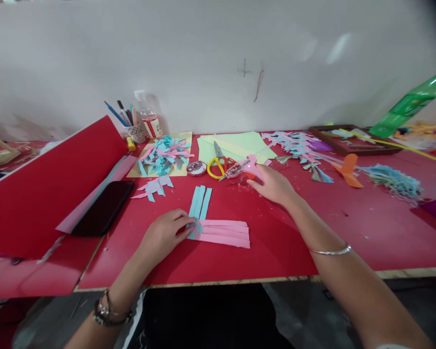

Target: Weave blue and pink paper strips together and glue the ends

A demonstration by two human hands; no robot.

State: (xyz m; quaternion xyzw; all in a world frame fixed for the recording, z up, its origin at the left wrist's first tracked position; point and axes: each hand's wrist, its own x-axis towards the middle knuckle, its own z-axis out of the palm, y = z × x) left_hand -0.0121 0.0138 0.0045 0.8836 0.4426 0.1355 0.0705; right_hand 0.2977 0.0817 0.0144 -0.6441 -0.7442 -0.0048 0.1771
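Note:
My left hand (169, 232) pinches the woven corner of some paper strips, its fingertips closed over the left end. Pink strips (225, 232) run from that corner to the right, and blue strips (200, 201) point away from me. In my right hand (278, 186) is a pink glue gun (253, 168), its nozzle pointing left, close to the yellow-handled scissors (215, 168). A small woven piece (156, 186) lies beyond my left hand. Behind it a heap of blue and pink paper bits (165, 154) sits on a yellow sheet (187, 139).
A black phone (103, 208) and an upright red board (58, 189) stand at left. Near the wall are a pen cup (136, 133) and a bottle (150, 116). To the right lie a woven garland (294, 143), a brown tray (378, 149) and a leaning green bottle (409, 109).

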